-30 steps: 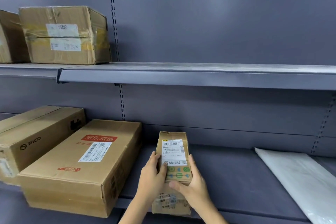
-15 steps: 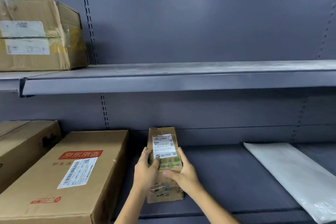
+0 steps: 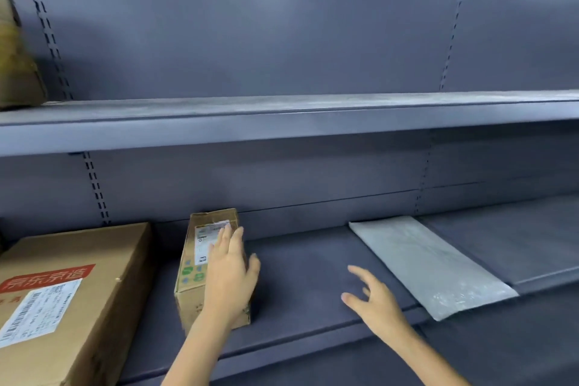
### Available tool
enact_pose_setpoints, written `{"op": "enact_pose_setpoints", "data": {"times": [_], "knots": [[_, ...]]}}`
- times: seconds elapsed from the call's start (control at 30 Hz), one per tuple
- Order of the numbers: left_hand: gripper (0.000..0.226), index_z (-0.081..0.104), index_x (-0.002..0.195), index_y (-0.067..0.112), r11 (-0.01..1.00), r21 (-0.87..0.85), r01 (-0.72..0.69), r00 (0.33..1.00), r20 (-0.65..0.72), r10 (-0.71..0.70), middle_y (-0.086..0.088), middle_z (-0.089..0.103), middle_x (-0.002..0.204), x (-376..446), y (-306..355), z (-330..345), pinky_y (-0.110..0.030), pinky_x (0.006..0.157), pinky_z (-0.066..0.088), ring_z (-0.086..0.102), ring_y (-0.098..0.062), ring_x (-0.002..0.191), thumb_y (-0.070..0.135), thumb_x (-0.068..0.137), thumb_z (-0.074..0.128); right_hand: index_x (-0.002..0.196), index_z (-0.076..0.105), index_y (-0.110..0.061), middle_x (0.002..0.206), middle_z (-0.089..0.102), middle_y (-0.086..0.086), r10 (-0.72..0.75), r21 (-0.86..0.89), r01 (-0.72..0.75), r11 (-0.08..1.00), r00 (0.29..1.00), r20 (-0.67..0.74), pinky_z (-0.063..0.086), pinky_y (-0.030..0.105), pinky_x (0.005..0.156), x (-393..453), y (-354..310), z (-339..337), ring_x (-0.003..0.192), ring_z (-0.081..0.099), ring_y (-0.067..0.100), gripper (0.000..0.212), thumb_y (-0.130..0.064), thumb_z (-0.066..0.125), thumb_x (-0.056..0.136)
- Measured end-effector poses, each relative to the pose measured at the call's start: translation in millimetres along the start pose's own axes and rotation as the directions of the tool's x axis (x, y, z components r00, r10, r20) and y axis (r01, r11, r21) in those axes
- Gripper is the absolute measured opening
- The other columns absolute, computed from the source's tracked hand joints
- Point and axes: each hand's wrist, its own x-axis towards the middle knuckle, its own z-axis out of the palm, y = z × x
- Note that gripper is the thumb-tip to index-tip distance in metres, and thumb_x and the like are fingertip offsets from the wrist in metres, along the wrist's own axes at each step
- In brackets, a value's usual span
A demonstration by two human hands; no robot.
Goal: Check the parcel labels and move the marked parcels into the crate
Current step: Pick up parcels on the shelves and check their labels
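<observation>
Right hand [image 3: 374, 299] has come off the small brown cardboard parcel [image 3: 200, 273] since 0.5 s ago, when both hands clasped it at the sides; it now hangs apart from the parcel on its right, fingers spread wide, holding nothing, above the bare grey lower shelf [image 3: 307, 279]. Left hand [image 3: 230, 273] has shifted up onto the parcel's top face, fingers straight and together, lying flat across the white printed label [image 3: 203, 240] and covering approx. half of it. The view has also swung right: the large brown carton w/ red band and barcode label [image 3: 67, 294], just left of the parcel, now runs off the frame edge.

The parcel stands on the lower shelf, close to the back panel, near end at the shelf lip. To its right, well apart, lies a flat pale-grey plastic mailer bag [image 3: 429, 263], its near end overhanging the lip. Above and left of the parcel, on the upper grey shelf [image 3: 282, 122], only a corner of another brown carton [image 3: 18, 63] shows.

Reading: label check on this parcel looks finished and it seems to be left in place, i.e. prob. not marked, though the print is too blurred to confirm. The right hand's reach points toward the mailer as likely next item. No crate in view.
</observation>
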Motion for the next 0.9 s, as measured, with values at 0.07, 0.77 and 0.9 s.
{"op": "enact_pose_setpoints", "data": {"times": [0.07,0.77,0.9], "knots": [[0.056,0.03,0.142,0.007,0.998,-0.047,-0.034,0.998,0.053,0.037,-0.012,0.021,0.154,-3.8,24.2,17.7,-0.031,0.116,0.008,0.013,-0.024,0.144,0.017,0.091,0.051,0.127,0.051,-0.02,0.132,0.048,-0.007,-0.057,-0.125,0.054,0.991,0.998,-0.023,0.029,0.017,0.103,2.2,16.5,-34.6,0.129,0.041,0.013,0.044,-0.013,0.064,0.085],[0.031,0.054,0.116,0.008,0.992,-0.127,-0.01,0.785,0.614,0.086,-0.007,0.057,0.116,-42.7,191.8,213.6,-0.026,0.086,0.043,0.054,-0.022,0.102,0.01,0.085,0.05,0.134,0.037,-0.013,0.142,0.041,0.003,-0.276,-0.794,0.258,0.55,0.954,0.119,0.015,0.034,0.109,46.0,189.9,-161.0,0.128,0.04,0.022,0.117,-0.04,0.092,0.035],[0.041,0.049,0.128,0.009,0.995,-0.099,-0.004,0.793,0.605,0.064,-0.009,0.052,0.13,-48.4,183.6,207.2,-0.017,0.091,0.034,0.048,-0.023,0.119,0.005,0.087,0.046,0.124,0.047,-0.019,0.115,0.053,0.008,-0.421,-0.765,0.313,0.563,0.905,0.06,0.052,0.039,0.084,55.9,192.3,-159.8,0.101,0.043,0.023,0.107,-0.025,0.094,0.027]]}}
